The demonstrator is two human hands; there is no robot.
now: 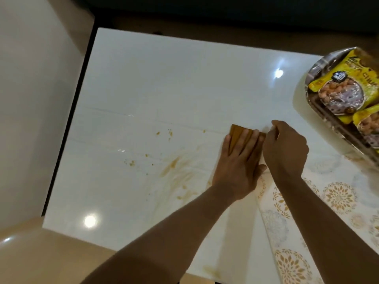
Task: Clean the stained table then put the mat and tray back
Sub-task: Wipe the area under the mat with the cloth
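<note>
Head view: a brown cloth (240,138) is being pressed flat on the white surface (164,83) by the spread left hand (238,167).
Beside it, the mat (307,232) edge is being pinched by the right hand (285,152); stains (174,167) may be smeared under it, toward the nearby tray (320,64).

Left hand (235,167) flat on cloth (238,133)

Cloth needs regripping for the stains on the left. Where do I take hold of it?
Take the brown cloth by its far-left corner, coming from above. It lies flat under the left hand, and that corner pokes out past the fingers toward the stains.
</note>
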